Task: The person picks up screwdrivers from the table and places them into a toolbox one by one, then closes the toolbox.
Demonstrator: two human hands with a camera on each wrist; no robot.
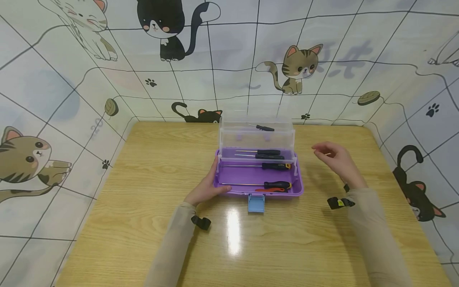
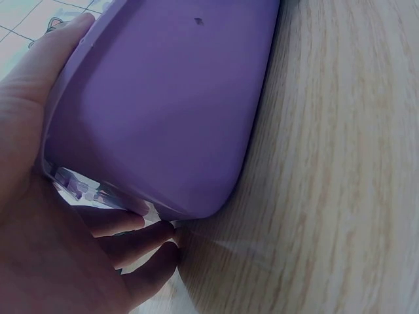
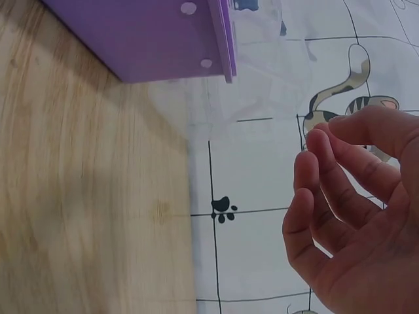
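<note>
A purple toolbox (image 1: 244, 174) stands on the table with its clear lid (image 1: 256, 135) raised and its blue latch (image 1: 256, 204) hanging at the front. Inside lie several screwdrivers, among them a black and yellow one (image 1: 277, 185) near the front; a small one (image 1: 265, 128) shows through the lid. My left hand (image 1: 206, 189) grips the box's left end, thumb on the front rim; the left wrist view shows its fingers around the corner of the purple box (image 2: 170, 111). To the right of the box, my right hand (image 1: 337, 159) hovers empty, fingers loosely bent.
The wooden table (image 1: 143, 207) extends around the box. Behind it and at both sides rises a cloth wall (image 1: 233, 83) printed with cats and lines. Black straps with small devices sit on both wrists.
</note>
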